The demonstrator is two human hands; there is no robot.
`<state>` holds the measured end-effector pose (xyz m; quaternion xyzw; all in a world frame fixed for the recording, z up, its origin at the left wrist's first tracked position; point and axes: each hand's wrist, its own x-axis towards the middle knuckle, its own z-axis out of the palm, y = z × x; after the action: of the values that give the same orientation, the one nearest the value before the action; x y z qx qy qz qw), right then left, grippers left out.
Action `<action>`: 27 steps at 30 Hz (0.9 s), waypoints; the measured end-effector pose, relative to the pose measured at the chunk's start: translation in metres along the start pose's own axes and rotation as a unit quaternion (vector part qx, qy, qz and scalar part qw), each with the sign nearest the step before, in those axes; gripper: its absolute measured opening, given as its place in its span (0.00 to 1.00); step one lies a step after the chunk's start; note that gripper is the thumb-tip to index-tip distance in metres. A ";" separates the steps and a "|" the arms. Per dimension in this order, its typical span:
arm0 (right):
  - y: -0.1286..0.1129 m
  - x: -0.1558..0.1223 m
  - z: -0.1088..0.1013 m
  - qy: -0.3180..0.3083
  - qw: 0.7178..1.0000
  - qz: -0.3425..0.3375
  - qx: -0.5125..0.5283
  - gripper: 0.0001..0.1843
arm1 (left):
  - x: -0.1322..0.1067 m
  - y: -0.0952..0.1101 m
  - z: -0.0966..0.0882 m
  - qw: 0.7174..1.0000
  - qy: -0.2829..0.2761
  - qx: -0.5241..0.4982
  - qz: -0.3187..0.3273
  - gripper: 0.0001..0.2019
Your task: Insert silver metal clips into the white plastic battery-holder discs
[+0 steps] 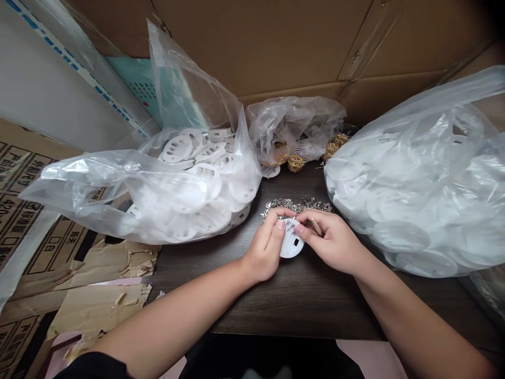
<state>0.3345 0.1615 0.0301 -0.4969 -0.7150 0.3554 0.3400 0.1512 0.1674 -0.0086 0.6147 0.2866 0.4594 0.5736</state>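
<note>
One white disc [289,245] is being held over the dark table [256,310], near the small metal pieces [290,203], its left side being clamped in the fingers of the left hand [264,250], its upper right edge being pinched by the right hand [333,239]. Fitting is apparently being done there; steady fingertip pressure is probably being called for next.
</note>
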 end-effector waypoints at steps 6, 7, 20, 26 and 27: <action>0.004 -0.003 -0.004 -0.070 0.993 0.043 0.086 0.19 | 0.001 0.000 -0.005 0.998 -0.052 0.024 0.030 0.20; 0.004 -0.003 -0.005 -0.077 0.991 0.041 0.101 0.19 | 0.001 0.001 -0.005 0.997 -0.056 0.030 0.033 0.20; 0.005 0.001 0.001 -0.054 0.969 0.071 0.231 0.23 | 0.005 0.004 -0.003 0.999 -0.031 0.029 0.017 0.21; 0.008 0.002 0.007 -0.034 0.970 0.089 0.225 0.24 | 0.005 0.007 -0.001 1.000 -0.023 0.017 -0.002 0.22; 0.009 0.002 0.007 -0.033 0.970 0.090 0.223 0.24 | 0.005 0.007 -0.001 1.000 -0.023 0.019 -0.004 0.22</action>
<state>0.3321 0.1639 0.0194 -0.4587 -0.5806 0.5515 0.3853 0.1508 0.1711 -0.0003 0.6346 0.2840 0.4376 0.5701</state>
